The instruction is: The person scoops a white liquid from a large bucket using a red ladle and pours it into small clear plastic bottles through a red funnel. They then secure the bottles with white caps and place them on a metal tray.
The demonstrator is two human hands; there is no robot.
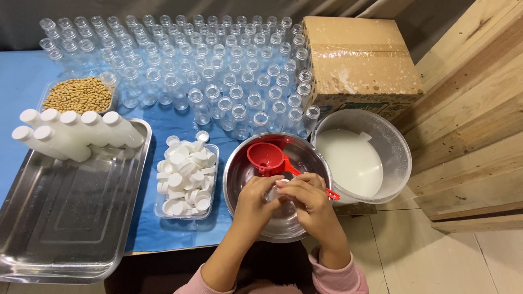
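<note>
My left hand (254, 202) and my right hand (308, 200) meet over a steel bowl (244, 163) at the table's front edge. Together they hold a small bottle with a white cap (283, 182), mostly hidden by the fingers; the right fingers sit on the cap. A red funnel (265, 155) with a long handle rests across the bowl's rim just beyond my hands. A white bucket (392, 147) of white liquid stands right of the bowl.
Several filled white capped bottles (76, 133) lie at the far end of a steel tray (71, 218). A clear tub of white caps (184, 177), a tub of soybeans (78, 95), many empty clear bottles (218, 65) and a cardboard box (357, 60) fill the blue table.
</note>
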